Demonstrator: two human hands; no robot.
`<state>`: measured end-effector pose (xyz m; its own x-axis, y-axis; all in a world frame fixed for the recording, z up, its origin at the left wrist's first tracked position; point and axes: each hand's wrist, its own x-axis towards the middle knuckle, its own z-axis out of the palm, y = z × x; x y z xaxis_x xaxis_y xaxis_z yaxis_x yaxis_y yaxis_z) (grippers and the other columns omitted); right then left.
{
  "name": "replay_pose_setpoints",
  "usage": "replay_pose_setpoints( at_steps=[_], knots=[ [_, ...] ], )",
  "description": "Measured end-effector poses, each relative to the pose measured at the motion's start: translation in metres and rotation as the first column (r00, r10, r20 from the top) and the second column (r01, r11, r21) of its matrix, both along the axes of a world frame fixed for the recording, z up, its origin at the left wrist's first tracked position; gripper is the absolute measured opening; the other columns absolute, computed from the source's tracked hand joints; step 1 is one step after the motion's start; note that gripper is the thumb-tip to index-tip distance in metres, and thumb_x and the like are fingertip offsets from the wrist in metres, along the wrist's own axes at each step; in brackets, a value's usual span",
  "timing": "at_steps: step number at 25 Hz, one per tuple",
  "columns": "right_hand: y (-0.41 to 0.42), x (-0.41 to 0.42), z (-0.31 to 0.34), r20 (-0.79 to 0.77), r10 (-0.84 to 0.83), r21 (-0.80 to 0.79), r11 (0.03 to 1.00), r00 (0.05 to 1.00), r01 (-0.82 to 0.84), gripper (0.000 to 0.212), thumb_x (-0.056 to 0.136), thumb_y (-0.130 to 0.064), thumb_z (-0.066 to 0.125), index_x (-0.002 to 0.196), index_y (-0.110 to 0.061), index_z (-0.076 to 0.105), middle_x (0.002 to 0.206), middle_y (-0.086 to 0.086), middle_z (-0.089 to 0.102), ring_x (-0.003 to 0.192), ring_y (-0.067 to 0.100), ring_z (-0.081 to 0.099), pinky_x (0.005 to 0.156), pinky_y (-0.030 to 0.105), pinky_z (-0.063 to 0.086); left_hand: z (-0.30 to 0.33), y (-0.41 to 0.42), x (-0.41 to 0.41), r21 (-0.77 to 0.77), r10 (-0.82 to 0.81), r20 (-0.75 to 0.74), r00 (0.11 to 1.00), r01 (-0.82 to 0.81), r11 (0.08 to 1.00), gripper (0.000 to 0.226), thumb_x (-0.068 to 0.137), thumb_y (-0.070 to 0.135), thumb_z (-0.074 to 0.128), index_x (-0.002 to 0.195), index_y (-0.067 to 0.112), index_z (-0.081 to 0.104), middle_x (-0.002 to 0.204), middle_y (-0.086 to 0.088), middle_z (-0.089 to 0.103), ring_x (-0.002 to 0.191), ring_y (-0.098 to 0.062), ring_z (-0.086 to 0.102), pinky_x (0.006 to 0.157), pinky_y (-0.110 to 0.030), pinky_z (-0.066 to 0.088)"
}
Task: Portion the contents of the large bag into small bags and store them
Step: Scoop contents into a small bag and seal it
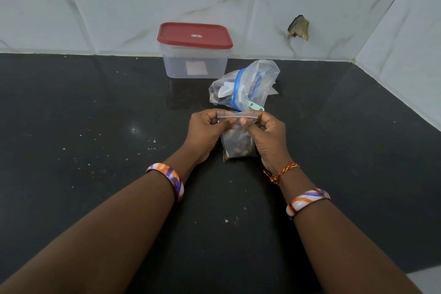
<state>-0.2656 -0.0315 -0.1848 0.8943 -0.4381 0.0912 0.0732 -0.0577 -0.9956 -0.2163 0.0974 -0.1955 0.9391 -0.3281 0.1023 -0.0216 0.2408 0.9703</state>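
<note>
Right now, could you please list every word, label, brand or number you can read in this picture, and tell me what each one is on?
No text here can actually be read.
Red lid of the container: a small white mark, too small to read.
Container front: a pale sticker, blurred, no words legible.
Large bag: a white label by its blue zip strip, print too blurred.
Small bag, held by both hands: no print visible.

Container (pixel 194 62) label too small

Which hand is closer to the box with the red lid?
The left hand. The box stands at the back, left of the middle, so the left hand is more nearly in front of it. The right hand is farther to the right. Both pinch the small bag.
</note>
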Motion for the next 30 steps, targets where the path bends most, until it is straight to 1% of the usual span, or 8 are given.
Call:
replay_pose_setpoints(
  at_steps=[8, 12, 16, 18, 21, 23, 26, 30],
  knots=[
    [-0.0003, -0.0014, 0.0000, 0.059, 0.019, -0.015, 1.000, 0.998, -0.018, 0.012, 0.081, -0.005, 0.067, 0.083, -0.016, 0.070, 0.080, -0.001, 0.068, 0.075, 0.005, 0.064, 0.071, 0.018, 0.055, 0.0044, -0.0008, -0.0025, 0.006, 0.009, -0.003, 1.000, -0.009, 1.000, 0.013, 0.083, -0.003, 0.062, 0.083, 0.008, 0.068, 0.069, 0.006, 0.073, 0.069, -0.005, 0.068, 0.067, -0.019, 0.056],
    [-0.0009, -0.0014, 0.0004, 0.034, 0.074, -0.024, 0.997, 0.997, -0.073, 0.012, 0.084, -0.005, 0.063, 0.085, -0.016, 0.068, 0.082, -0.002, 0.067, 0.077, 0.005, 0.065, 0.072, 0.018, 0.056, 0.0057, -0.0009, -0.0024, 0.039, 0.020, 0.006, 1.000, -0.020, 0.999, 0.012, 0.083, -0.002, 0.061, 0.083, 0.007, 0.068, 0.072, 0.004, 0.071, 0.070, -0.005, 0.068, 0.066, -0.019, 0.056],
    [-0.0018, 0.0004, -0.0023, 0.023, 0.015, 0.053, 0.998, 1.000, -0.017, 0.010, 0.085, -0.009, 0.063, 0.093, -0.011, 0.070, 0.087, 0.001, 0.069, 0.084, 0.013, 0.066, 0.075, 0.026, 0.057, 0.0045, -0.0018, -0.0013, 0.027, 0.015, -0.032, 0.999, -0.014, 1.000, 0.014, 0.088, 0.001, 0.056, 0.092, 0.005, 0.069, 0.082, -0.001, 0.072, 0.076, -0.007, 0.069, 0.073, -0.022, 0.058],
    [-0.0036, 0.0010, -0.0045, 0.036, -0.007, 0.124, 0.992, 0.999, 0.003, 0.014, 0.087, -0.009, 0.061, 0.097, -0.006, 0.070, 0.090, 0.008, 0.070, 0.088, 0.021, 0.068, 0.078, 0.032, 0.057, 0.0050, -0.0013, -0.0005, -0.014, 0.000, -0.099, 0.995, -0.002, 1.000, 0.017, 0.091, 0.003, 0.053, 0.093, 0.007, 0.069, 0.079, 0.003, 0.074, 0.077, -0.007, 0.070, 0.075, -0.023, 0.058],
    [-0.0047, 0.0024, -0.0069, 0.021, -0.023, 0.113, 0.993, 1.000, 0.021, 0.016, 0.087, -0.009, 0.061, 0.097, -0.001, 0.070, 0.096, 0.018, 0.070, 0.096, 0.033, 0.067, 0.085, 0.041, 0.055, 0.0046, -0.0012, -0.0006, -0.016, 0.006, -0.111, 0.994, -0.008, 1.000, 0.018, 0.091, 0.004, 0.052, 0.091, 0.007, 0.070, 0.074, 0.005, 0.075, 0.075, -0.008, 0.071, 0.076, -0.024, 0.058],
    [-0.0032, 0.0020, -0.0062, 0.026, -0.029, 0.093, 0.995, 0.999, 0.027, 0.015, 0.087, -0.009, 0.061, 0.095, 0.000, 0.070, 0.093, 0.017, 0.071, 0.094, 0.030, 0.067, 0.084, 0.039, 0.055, 0.0033, -0.0011, -0.0002, -0.016, 0.006, -0.105, 0.994, -0.007, 1.000, 0.017, 0.091, 0.005, 0.053, 0.091, 0.006, 0.070, 0.075, 0.003, 0.075, 0.076, -0.010, 0.071, 0.077, -0.026, 0.058],
    [-0.0029, 0.0005, -0.0037, 0.046, -0.017, 0.063, 0.998, 0.999, 0.014, 0.009, 0.086, -0.009, 0.063, 0.085, -0.005, 0.071, 0.083, 0.006, 0.070, 0.084, 0.018, 0.066, 0.077, 0.029, 0.056, 0.0040, 0.0000, 0.0000, -0.019, -0.004, -0.072, 0.997, 0.002, 1.000, 0.013, 0.088, 0.005, 0.058, 0.089, 0.006, 0.070, 0.076, 0.001, 0.075, 0.076, -0.012, 0.071, 0.075, -0.027, 0.059],
    [-0.0031, -0.0008, -0.0034, 0.040, 0.025, 0.026, 0.999, 0.999, -0.026, 0.012, 0.081, -0.007, 0.068, 0.091, 0.000, 0.070, 0.081, 0.007, 0.070, 0.077, 0.014, 0.067, 0.073, 0.024, 0.057, 0.0065, -0.0004, -0.0028, 0.020, -0.016, -0.006, 1.000, 0.017, 1.000, 0.007, 0.081, -0.001, 0.065, 0.085, 0.003, 0.069, 0.069, 0.002, 0.073, 0.068, -0.008, 0.069, 0.067, -0.021, 0.058]
  ],
)
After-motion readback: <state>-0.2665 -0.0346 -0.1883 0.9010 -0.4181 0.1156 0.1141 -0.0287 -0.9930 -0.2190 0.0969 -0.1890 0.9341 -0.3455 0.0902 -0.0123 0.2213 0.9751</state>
